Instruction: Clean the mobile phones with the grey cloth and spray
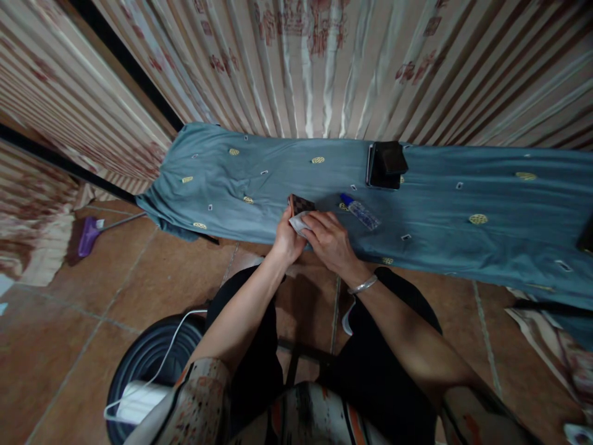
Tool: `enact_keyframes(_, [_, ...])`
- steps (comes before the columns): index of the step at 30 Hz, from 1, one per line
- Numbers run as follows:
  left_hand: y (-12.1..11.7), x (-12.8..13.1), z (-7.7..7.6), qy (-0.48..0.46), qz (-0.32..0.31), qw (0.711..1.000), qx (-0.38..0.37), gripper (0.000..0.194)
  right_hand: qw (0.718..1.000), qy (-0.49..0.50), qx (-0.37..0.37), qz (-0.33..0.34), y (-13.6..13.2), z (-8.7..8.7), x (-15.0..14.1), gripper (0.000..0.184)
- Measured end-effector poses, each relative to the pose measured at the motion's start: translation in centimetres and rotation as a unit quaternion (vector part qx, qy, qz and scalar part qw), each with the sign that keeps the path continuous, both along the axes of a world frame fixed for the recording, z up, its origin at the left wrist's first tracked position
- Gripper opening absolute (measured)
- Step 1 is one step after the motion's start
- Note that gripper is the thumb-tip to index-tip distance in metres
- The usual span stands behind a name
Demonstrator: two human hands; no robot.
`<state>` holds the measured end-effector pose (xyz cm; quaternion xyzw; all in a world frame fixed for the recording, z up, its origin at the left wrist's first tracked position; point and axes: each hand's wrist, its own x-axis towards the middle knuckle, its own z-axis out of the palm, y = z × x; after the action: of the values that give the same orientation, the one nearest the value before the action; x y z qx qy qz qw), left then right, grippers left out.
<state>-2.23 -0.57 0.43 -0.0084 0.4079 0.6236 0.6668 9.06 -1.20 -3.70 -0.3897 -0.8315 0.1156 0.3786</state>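
Note:
Near the front edge of the blue-green cloth, my left hand (pixel 288 240) is closed around a small brown checkered wallet (pixel 302 203). A white wipe (pixel 300 224) lies against the wallet's near side, pinched under the fingers of my right hand (pixel 332 241). Both hands are close together, and they hide the lower part of the wallet. Just right of them, a clear bottle with a blue top (pixel 361 212) lies on its side. Farther back rests a small stack of dark, wallet-like items (pixel 386 165).
The patterned blue-green cloth (pixel 278 170) covers a long, low surface. Pleated curtains (pixel 315 74) hang behind it. On the tiled floor, a dark round basin (pixel 127 346) with a white object and cord stands left of my legs. A purple broom (pixel 88 236) lies farther left.

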Motion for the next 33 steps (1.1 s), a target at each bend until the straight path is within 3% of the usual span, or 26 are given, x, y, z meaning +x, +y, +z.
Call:
enact_keyframes(9, [0.2, 0.5, -2.0, -0.001, -0.006, 1.0, -0.026, 0.036, 0.999, 0.019, -0.031, 0.01, -0.2, 0.0, 0.2, 0.033])
enact_keyframes(21, [0.0, -0.7, -0.2, 0.009, -0.039, 0.999, 0.018, 0.041, 0.999, 0.003, -0.046, 0.024, 0.6, -0.5, 2.2, 0.036])
enact_keyframes(27, [-0.1, -0.6, -0.9, 0.026, -0.029, 0.999, 0.007, 0.033, 0.997, 0.007, -0.044, 0.057, -0.8, -0.3, 1.2, 0.044])
enact_keyframes(33, [-0.7, 1.4, -1.4, 0.021, -0.013, 1.0, -0.014, 0.026, 0.998, 0.017, -0.035, 0.054, -0.4, -0.2, 0.9, 0.05])
